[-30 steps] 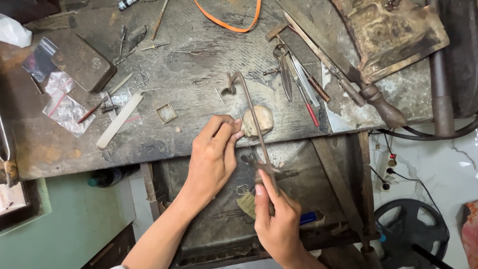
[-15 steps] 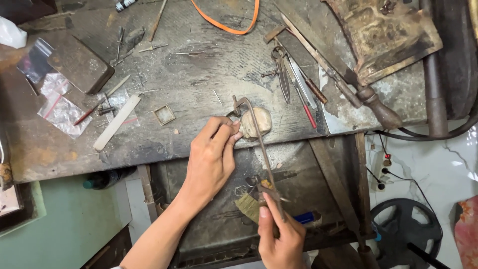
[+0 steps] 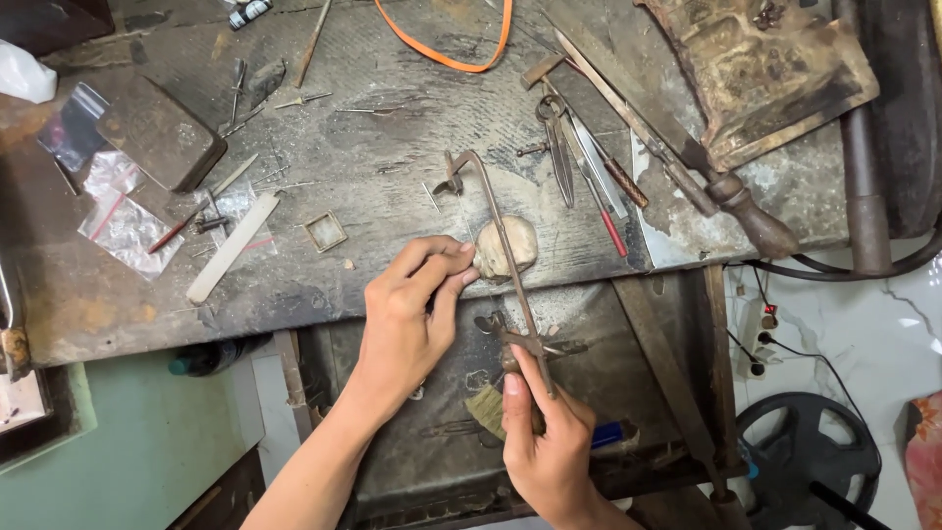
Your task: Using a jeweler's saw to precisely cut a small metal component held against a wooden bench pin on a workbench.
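Fingers of right hand [image 3: 549,442] clasp rusty thin saw frame [image 3: 505,250]; left hand [image 3: 412,309] pinches pale lump [image 3: 505,247].

Two hands are in view: the left hand [image 3: 412,314] near the middle of the frame and the right hand [image 3: 549,442] at lower centre. One jeweller's saw frame [image 3: 500,240] runs between them, past one pale rounded lump [image 3: 507,245] at the edge of the surface [image 3: 392,128]. One orange strap [image 3: 442,44] loops at the top. One small square metal frame [image 3: 325,232] lies left of centre, beside one flat white stick [image 3: 234,247]. One dark rectangular tin [image 3: 160,132] sits at upper left, with two clear plastic bags [image 3: 123,216] beside it. One wooden-handled tool [image 3: 756,221] lies at right, and one black wheel [image 3: 810,456] shows at lower right.
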